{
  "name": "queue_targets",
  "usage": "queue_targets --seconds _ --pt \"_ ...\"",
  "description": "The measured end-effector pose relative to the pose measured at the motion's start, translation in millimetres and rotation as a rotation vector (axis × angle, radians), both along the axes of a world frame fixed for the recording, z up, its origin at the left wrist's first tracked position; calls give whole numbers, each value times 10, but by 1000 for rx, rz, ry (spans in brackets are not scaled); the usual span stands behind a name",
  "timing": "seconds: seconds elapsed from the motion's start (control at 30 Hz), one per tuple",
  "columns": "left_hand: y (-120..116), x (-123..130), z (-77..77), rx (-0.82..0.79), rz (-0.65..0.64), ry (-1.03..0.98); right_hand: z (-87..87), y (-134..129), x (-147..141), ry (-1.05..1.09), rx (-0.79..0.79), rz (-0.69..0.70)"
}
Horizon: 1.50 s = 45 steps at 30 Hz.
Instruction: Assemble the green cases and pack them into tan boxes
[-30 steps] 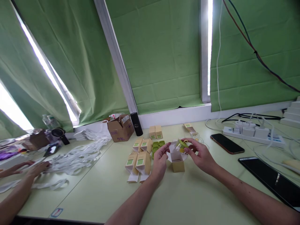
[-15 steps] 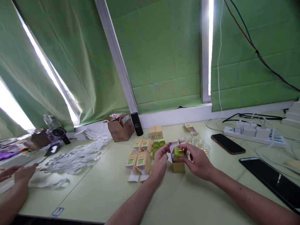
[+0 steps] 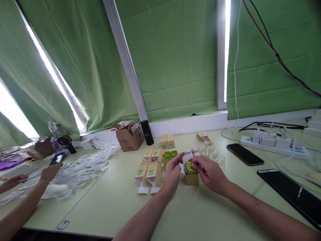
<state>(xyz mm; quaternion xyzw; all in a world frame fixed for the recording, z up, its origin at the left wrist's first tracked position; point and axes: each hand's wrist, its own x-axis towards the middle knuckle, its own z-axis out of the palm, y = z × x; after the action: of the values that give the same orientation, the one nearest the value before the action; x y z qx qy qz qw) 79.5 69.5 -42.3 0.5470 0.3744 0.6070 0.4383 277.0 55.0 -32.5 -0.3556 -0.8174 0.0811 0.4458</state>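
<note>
A small open cardboard box (image 3: pixel 192 180) stands upright on the table with its white flaps raised. My left hand (image 3: pixel 173 172) is closed on the left side of this box, at its flaps. Inside the box's mouth sits a green lid (image 3: pixel 190 167), most of whatever is under it hidden. The fingers of my right hand (image 3: pixel 209 169) are pinched on top of the green lid. To the left are several tan boxes (image 3: pixel 154 172) with green labels and several green lids (image 3: pixel 170 155). Clear cups (image 3: pixel 213 152) with gold centres stand behind my right hand.
A brown carton (image 3: pixel 130 137) and black cylinder (image 3: pixel 146 133) stand at the back. Two phones (image 3: pixel 244 154) and a power strip (image 3: pixel 273 144) with cables lie right. White straps (image 3: pixel 80 167) and another person's hands (image 3: pixel 48 172) are at the left.
The green lid has gone down into the box, my right hand moving down with it. My left hand stays at the flaps. The other person's hand has shifted right over the straps.
</note>
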Motion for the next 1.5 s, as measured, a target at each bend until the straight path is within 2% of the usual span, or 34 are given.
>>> queue_targets --seconds 0.17,0.47,0.77,1.1,1.27,1.5 --pt "1 1 -1 4 3 15 -57 48 -54 41 11 -29" --pt "-33 15 28 3 -5 33 -127 112 -79 69 -70 -38" --pt "-31 0 24 9 12 49 -98 124 -95 1 -108 -58" --pt "-28 1 -2 16 22 63 -62 104 -63 -66 -62 -38" --pt "-15 -9 -13 20 17 70 -70 88 -56 178 -66 33" --pt "-53 0 28 0 15 49 -203 281 14 576 -346 -36"
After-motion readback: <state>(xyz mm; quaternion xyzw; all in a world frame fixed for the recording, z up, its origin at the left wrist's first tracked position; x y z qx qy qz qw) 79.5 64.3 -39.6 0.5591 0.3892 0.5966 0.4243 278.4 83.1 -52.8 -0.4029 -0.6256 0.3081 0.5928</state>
